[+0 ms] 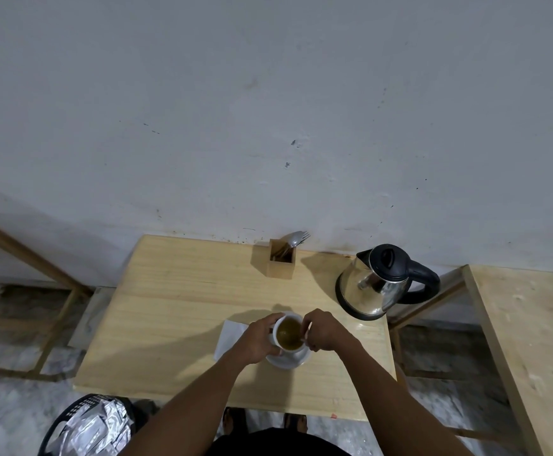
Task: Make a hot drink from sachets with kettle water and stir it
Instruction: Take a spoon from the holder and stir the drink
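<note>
A white cup [289, 334] of brownish drink sits on a saucer [296, 359] near the wooden table's [176, 311] front edge. The left hand [258, 340] wraps around the cup; the right hand [324, 330] pinches a stirrer [304, 337] dipped inside. A steel kettle [379, 284] stands behind-right of the cup.

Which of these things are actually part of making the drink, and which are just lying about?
In use:
- cup of brownish drink, held by left hand
- right hand, stirring
- saucer
- kettle

Lying about:
- wooden cutlery holder
- white napkin
- basket of silver wrappers on the floor
</note>
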